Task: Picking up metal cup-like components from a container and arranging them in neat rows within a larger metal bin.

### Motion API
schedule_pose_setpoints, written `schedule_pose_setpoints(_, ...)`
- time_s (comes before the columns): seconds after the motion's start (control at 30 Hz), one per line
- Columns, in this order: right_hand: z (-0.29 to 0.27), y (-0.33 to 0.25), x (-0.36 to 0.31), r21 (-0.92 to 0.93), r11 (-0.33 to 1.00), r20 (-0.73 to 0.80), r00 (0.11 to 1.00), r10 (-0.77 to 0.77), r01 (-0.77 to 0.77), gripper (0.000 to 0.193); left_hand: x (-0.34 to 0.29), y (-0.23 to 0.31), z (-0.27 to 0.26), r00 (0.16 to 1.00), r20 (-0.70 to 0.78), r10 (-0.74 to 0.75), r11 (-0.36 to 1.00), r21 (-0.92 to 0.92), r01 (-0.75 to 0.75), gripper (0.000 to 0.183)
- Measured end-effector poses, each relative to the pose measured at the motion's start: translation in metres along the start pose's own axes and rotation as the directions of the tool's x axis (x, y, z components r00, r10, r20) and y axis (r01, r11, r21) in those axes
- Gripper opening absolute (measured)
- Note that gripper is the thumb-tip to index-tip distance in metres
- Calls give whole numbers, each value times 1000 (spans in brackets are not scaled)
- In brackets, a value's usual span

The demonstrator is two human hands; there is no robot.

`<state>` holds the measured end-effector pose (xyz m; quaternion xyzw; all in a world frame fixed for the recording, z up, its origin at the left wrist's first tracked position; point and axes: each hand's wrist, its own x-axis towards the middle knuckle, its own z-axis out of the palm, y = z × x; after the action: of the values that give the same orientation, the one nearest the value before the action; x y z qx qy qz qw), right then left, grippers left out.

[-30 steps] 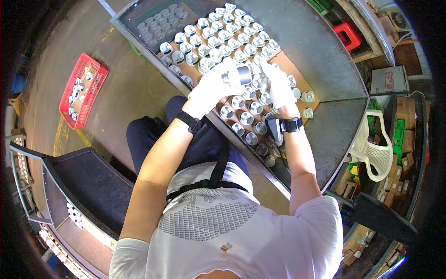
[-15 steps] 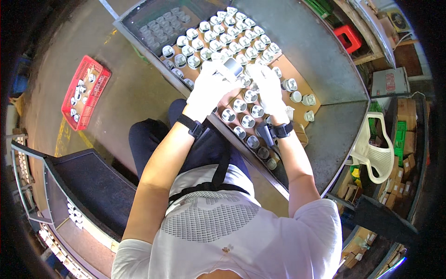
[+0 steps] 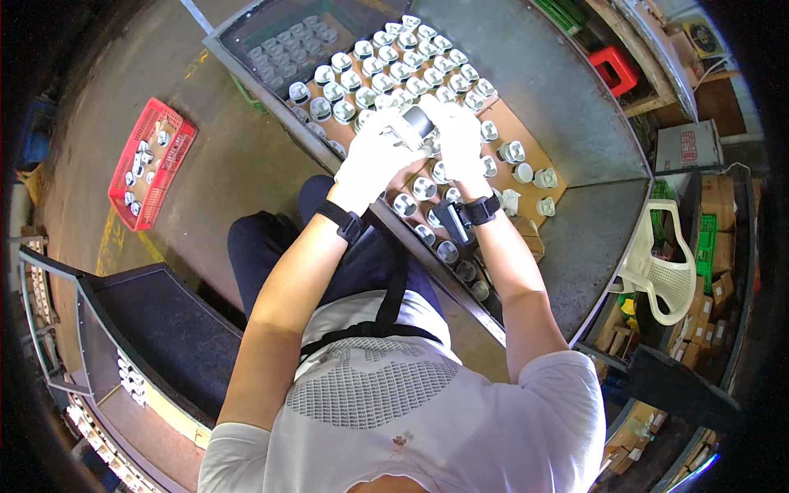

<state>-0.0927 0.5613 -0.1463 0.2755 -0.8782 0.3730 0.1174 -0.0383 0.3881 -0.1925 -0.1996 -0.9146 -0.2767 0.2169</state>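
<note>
My gloved left hand (image 3: 368, 163) is closed around a metal piston (image 3: 417, 122), holding it above the bench with its dark side showing. Against the piston's right side, my gloved right hand (image 3: 459, 141) has its fingers curled onto the edge; strong glare washes out the finger detail. Many more pistons (image 3: 382, 83) stand in rows on brown cardboard (image 3: 516, 125) beyond and below my hands. Dark straps circle both wrists, and a small black device sits on the right one.
Metal walls (image 3: 567, 90) enclose the bench at the back and right. On the floor at left lies a red crate (image 3: 168, 185) with several pistons. A white plastic chair (image 3: 664, 263), a red stool (image 3: 614, 70) and stacked boxes (image 3: 708, 324) stand at right.
My right hand has shifted slightly left and up, closer against the piston. The piston has turned, so a darker face shows. My left hand has barely moved.
</note>
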Motion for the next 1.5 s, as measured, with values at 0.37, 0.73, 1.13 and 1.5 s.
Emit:
schedule_pose_setpoints(0.37, 16, 34, -7, 807, 473, 64, 849, 525, -353, 31, 3, 8, -21, 971, -153, -186, 972, -175, 159, 14)
schedule_pose_setpoints(0.73, 3, 32, -13, 487, 816, -19, 931, 365, -310, 30, 2, 9, -19, 968, -140, -207, 951, -261, 165, 15)
schedule_pose_setpoints(1.13, 4, 44, -19, 31, 999, -38, 999, -13, 14, 38, 8, 18, -10, 946, -204, -251, 941, -279, 190, 54)
schedule_pose_setpoints(1.5, 1, 44, -24, 364, 928, 128, 991, 33, -78, 26, 5, 10, -8, 896, 266, -356, 440, -798, 412, 71)
